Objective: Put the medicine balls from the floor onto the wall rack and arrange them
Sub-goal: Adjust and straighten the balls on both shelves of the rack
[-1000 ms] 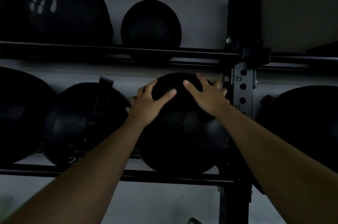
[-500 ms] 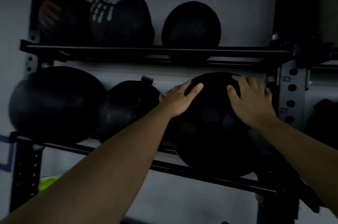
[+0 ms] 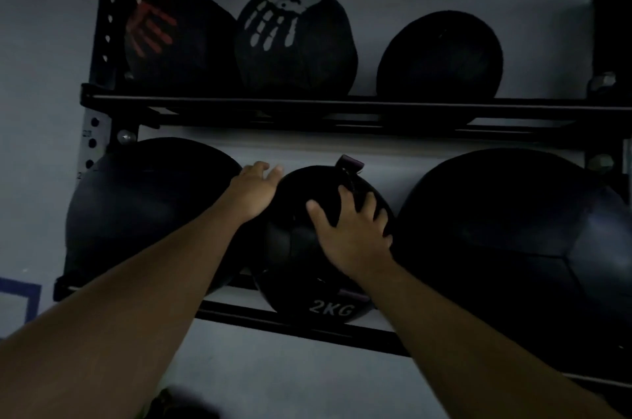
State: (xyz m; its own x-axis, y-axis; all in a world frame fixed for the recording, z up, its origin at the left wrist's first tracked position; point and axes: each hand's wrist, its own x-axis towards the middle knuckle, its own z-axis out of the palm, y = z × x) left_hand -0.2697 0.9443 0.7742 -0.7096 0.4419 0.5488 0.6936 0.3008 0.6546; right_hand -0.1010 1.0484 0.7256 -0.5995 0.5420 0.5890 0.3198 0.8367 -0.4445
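A dark wall rack [image 3: 307,323] holds black medicine balls on two shelves. On the lower shelf a small ball marked 2KG [image 3: 294,247], with a purple strap, sits between a large ball on the left [image 3: 143,213] and a large ball on the right [image 3: 513,247]. My left hand [image 3: 254,189] presses on the 2KG ball's upper left side, in the gap beside the left ball. My right hand [image 3: 352,234] lies spread over its front right. The upper shelf carries a ball with a red handprint [image 3: 178,42], one with a white handprint [image 3: 294,42] and a plain one [image 3: 441,56].
The rack's perforated left upright [image 3: 113,8] stands against a grey wall. A blue outline [image 3: 20,292] is marked on the wall at the lower left. The scene is very dim. A gap separates the white-handprint ball from the plain ball.
Both hands have left the large right-hand ball and moved left onto the 2KG ball. The view has swung left, showing the rack's left upright.
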